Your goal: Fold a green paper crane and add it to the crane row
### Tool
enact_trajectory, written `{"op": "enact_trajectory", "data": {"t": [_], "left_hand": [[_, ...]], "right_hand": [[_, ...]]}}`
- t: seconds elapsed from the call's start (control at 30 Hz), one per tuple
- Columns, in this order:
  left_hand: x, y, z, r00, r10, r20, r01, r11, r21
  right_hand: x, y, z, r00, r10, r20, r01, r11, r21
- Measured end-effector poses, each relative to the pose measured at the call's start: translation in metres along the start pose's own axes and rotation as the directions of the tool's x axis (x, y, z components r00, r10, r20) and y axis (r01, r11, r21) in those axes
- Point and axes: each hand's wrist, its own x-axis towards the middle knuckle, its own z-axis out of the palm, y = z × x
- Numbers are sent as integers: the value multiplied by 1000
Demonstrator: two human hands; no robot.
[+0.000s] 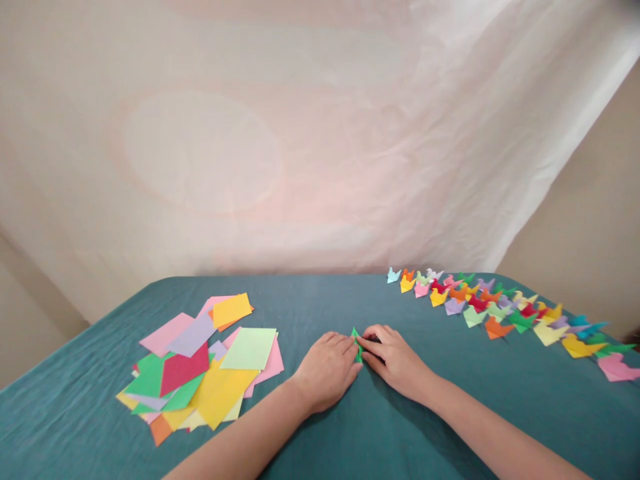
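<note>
A small piece of folded green paper [355, 333] rests on the teal cloth between both hands, mostly covered by fingers. My left hand [326, 370] is laid over its left side, fingers together and curled down, with the thumb near the lower end. From the right, my right hand [395, 359] grips the paper's other edge with thumb and bent fingers. Only a pointed green tip and a narrow strip are visible, so the exact shape of the fold is hidden.
Left of my hands lies a loose pile of coloured paper sheets [227, 390]. Rows of small folded paper birds [497, 327] run along the right side of the teal-covered table [320, 300]. A pale cloth [320, 133] hangs behind the far edge.
</note>
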Motion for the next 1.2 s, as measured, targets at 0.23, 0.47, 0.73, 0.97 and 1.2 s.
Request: {"op": "enact_trajectory", "data": {"t": [0.23,0.47,0.73,0.97,1.2], "left_hand": [[0,1,-4,1000,-18,20,19,999,-28],[0,-1,-5,999,20,25,-20,1000,13],[0,-2,-4,998,48,34,-49,998,36],[0,-4,-11,996,68,60,-67,998,-14],[-1,-3,-10,996,63,67,-62,998,-20]], "right_hand": [[-2,1,-2,999,-38,6,38,999,-21],[-8,2,1,995,-94,-39,93,995,-30],[-12,5,5,988,-148,-31,144,982,-121],[-12,2,2,993,-122,13,122,982,-144],[-13,0,-2,991,-129,42,134,982,-134]]}}
